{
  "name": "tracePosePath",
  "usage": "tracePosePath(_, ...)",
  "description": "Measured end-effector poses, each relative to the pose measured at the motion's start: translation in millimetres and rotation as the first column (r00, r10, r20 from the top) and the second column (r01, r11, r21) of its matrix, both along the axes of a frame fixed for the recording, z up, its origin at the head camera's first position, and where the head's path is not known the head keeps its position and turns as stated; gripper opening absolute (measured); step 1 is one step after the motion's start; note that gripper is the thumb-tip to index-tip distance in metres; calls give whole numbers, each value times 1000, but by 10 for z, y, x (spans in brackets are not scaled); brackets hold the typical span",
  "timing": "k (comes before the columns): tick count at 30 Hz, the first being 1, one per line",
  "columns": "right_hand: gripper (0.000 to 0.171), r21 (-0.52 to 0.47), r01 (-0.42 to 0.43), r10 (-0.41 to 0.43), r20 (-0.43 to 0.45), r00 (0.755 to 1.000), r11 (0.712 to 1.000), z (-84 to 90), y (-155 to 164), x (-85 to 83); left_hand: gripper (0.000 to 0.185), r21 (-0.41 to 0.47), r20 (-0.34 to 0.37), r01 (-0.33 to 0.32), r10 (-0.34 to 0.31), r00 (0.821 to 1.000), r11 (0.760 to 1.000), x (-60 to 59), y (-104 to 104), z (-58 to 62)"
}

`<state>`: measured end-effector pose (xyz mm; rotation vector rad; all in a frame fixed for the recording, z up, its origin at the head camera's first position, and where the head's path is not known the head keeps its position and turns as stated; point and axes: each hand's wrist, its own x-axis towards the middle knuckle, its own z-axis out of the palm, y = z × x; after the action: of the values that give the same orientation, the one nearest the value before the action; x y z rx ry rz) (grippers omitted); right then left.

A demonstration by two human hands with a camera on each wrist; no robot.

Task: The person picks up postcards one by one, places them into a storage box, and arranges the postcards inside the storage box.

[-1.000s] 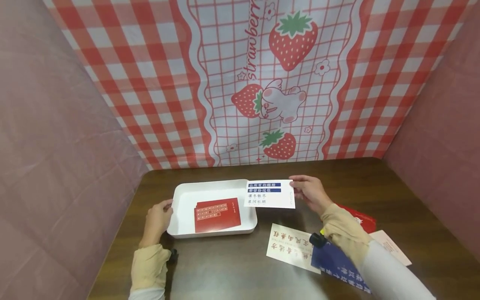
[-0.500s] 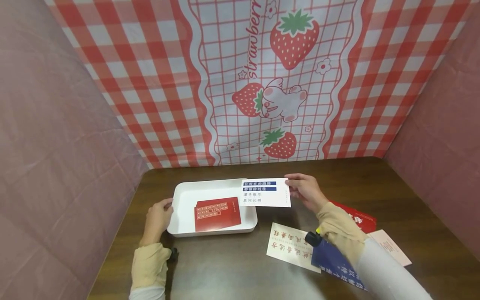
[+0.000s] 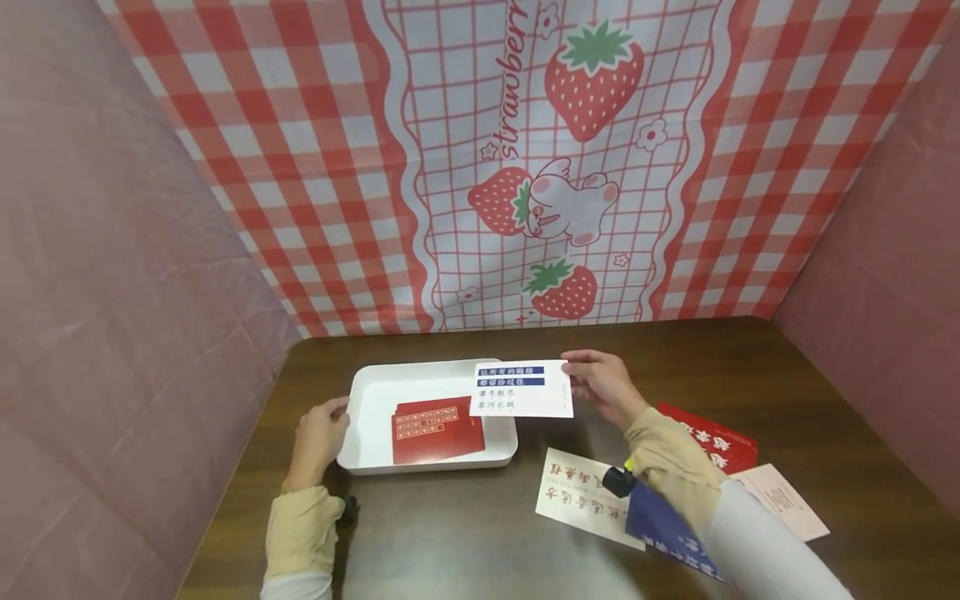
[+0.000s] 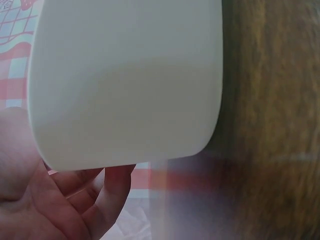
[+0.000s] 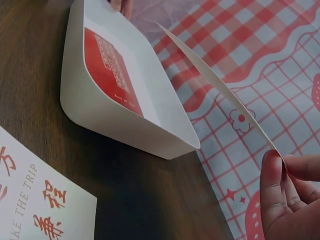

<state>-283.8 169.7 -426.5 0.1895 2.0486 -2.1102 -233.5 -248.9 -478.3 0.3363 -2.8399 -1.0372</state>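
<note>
My right hand (image 3: pixel 600 385) pinches the right edge of a white card with blue bars and dark print (image 3: pixel 522 389), holding it in the air over the right end of a white tray (image 3: pixel 372 392). In the right wrist view the card (image 5: pixel 220 95) shows edge-on above the tray (image 5: pixel 125 127), pinched by my fingertips (image 5: pixel 272 175). A red card (image 3: pixel 437 428) lies flat inside the tray. My left hand (image 3: pixel 318 437) holds the tray's left rim, fingers curled round its corner (image 4: pixel 115 95).
On the brown table (image 3: pixel 465 533) lie a cream card with red characters (image 3: pixel 585 498), a blue card (image 3: pixel 667 529), a red card (image 3: pixel 708 446) and a pale pink card (image 3: pixel 783 500), right of the tray. Strawberry cloth and pink walls enclose the table.
My right hand has carried the white card a little to the left, further over the tray. The left hand keeps its hold on the tray rim.
</note>
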Motion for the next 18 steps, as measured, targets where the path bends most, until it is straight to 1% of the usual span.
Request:
tracePosePath(4,37,-8,-3,3,-9,1000,1000,-11,-47,-5,37,-2,-10,4,-4,1000,1000,-2,-3,5)
tracePosePath(10,35,-4,4,-4,9,1000,1000,-29,-136,-6,38,-15,-10,3,-3,1000,1000,-13,-4,-4)
tracePosePath(15,35,-14,-8,8,2,1000,1000,-37,-198,-7,38,-7,-7,-1,1,1000,1000,-5,-5,-3)
tracePosePath(18,35,-10,-4,4,14,1000,1000,-40,-220,-5,37,-12,-6,-1,1,1000,1000,0,1,2)
